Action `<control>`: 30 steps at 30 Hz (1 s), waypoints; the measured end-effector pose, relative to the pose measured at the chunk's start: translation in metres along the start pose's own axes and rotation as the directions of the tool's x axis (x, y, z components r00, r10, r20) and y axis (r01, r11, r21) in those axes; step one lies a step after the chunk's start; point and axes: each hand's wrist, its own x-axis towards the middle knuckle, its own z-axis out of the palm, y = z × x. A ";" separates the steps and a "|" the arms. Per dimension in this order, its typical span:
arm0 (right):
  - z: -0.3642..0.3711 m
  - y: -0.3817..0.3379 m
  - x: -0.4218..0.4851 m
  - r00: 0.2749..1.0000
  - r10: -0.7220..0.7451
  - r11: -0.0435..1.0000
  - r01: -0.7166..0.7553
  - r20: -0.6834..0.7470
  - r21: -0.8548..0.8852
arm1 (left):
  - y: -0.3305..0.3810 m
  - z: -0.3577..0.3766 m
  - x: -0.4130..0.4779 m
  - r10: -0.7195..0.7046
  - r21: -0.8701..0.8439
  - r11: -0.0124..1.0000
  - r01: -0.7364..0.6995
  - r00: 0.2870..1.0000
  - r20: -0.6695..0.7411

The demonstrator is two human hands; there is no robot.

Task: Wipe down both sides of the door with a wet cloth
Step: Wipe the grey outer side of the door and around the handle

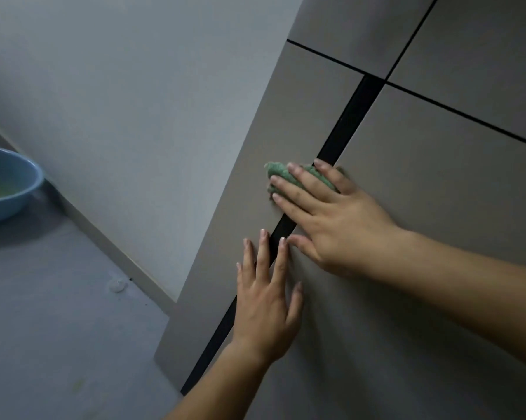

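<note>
— Where's the cloth?
— Under my right hand: straight fingers press the bunched green cloth against the door, over its black strip.
— And the door's look?
— Taupe panels, thin black lines. At seven o'clock of it my left hand lies flat, holding nothing.

A blue basin stands on the grey floor at the left edge, something pale green inside it. A white wall meets the floor along a light skirting board. A small round white stopper sits just beside the skirting board.
</note>
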 end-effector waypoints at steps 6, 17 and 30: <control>-0.023 0.011 0.073 0.999 0.036 0.999 -0.036 0.000 0.038 | -0.009 0.009 -0.004 0.028 0.058 0.998 -0.028 1.000 0.009; 0.014 0.009 -0.045 0.994 -0.092 0.991 0.097 0.058 -0.096 | -0.020 0.022 -0.010 0.069 0.073 0.995 -0.068 0.998 -0.011; 0.051 -0.017 -0.130 0.957 -0.290 0.957 0.291 -0.008 0.004 | -0.025 0.018 -0.024 0.065 0.103 0.992 -0.070 0.997 0.050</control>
